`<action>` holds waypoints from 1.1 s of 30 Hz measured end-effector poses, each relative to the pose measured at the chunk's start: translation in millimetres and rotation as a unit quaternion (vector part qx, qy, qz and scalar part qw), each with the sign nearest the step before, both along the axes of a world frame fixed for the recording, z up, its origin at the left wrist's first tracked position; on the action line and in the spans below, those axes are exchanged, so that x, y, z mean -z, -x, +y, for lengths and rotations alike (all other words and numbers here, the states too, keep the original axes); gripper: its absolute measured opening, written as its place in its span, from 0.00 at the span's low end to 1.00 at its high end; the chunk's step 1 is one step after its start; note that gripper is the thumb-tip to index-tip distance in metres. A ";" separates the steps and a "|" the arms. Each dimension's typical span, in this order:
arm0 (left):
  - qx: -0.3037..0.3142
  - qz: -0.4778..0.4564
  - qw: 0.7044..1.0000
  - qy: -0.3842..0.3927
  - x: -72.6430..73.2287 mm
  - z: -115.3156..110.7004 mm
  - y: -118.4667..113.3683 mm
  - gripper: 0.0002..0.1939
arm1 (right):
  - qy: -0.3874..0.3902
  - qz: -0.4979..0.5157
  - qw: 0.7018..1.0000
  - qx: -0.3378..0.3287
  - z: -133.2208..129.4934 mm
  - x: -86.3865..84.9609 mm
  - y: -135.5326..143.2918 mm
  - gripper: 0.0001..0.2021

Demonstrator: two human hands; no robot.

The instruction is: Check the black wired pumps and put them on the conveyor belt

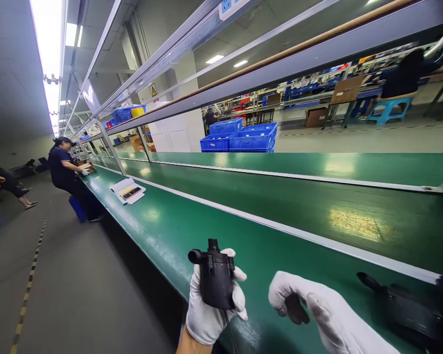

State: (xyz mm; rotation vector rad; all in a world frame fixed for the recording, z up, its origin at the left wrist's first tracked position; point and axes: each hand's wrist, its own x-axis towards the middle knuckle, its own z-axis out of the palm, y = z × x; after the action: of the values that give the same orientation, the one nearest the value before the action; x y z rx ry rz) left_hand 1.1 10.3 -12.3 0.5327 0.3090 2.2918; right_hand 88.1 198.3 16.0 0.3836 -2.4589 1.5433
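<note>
My left hand [206, 314], in a white glove, grips a small black pump body [216, 278] upright above the front edge of the green bench [177, 231]; two short nozzles stick out at its top. My right hand [313, 309], also gloved, hovers just right of it with a small dark piece [294, 309] pinched under the fingers. A black device [409, 314] lies on the bench at the far right, partly cut off.
A long green conveyor [317, 206] runs beyond the bench under a metal frame. A white sheet with parts [128, 191] lies further left. A person in dark clothes [64, 172] works at the bench's far end; another sits beyond. Blue crates [243, 137] stand behind.
</note>
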 end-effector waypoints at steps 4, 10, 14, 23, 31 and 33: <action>0.005 -0.029 0.999 0.013 -3.6 1.2 -1.5 0.33 | 0.000 -0.013 1.000 0.002 0.8 4.0 2.0 0.41; 0.043 -0.067 0.997 -0.004 -6.2 -0.8 -2.9 0.34 | -0.011 -0.008 1.000 0.017 -6.4 -9.1 2.2 0.41; 0.066 -0.103 0.992 -0.023 -9.7 0.7 -4.9 0.32 | -0.023 -0.011 1.000 0.018 -9.4 -16.6 3.7 0.41; 0.021 -0.122 0.992 0.013 -7.2 9.4 -10.9 0.27 | -0.021 -0.025 0.999 0.020 -4.4 -9.8 4.6 0.37; -0.278 0.291 0.893 0.202 21.0 26.4 8.3 0.49 | -0.017 -0.067 0.996 0.059 -2.3 -11.9 8.9 0.40; -0.296 0.348 0.854 0.251 27.0 29.3 16.6 0.51 | -0.049 -0.068 0.993 0.077 -1.3 -15.3 7.6 0.40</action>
State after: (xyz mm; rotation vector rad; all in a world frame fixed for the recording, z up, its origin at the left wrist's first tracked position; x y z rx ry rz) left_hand -15.6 39.6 -39.3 1.0852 1.5672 2.3300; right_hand 80.5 197.0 31.3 0.1021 -2.6049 1.4342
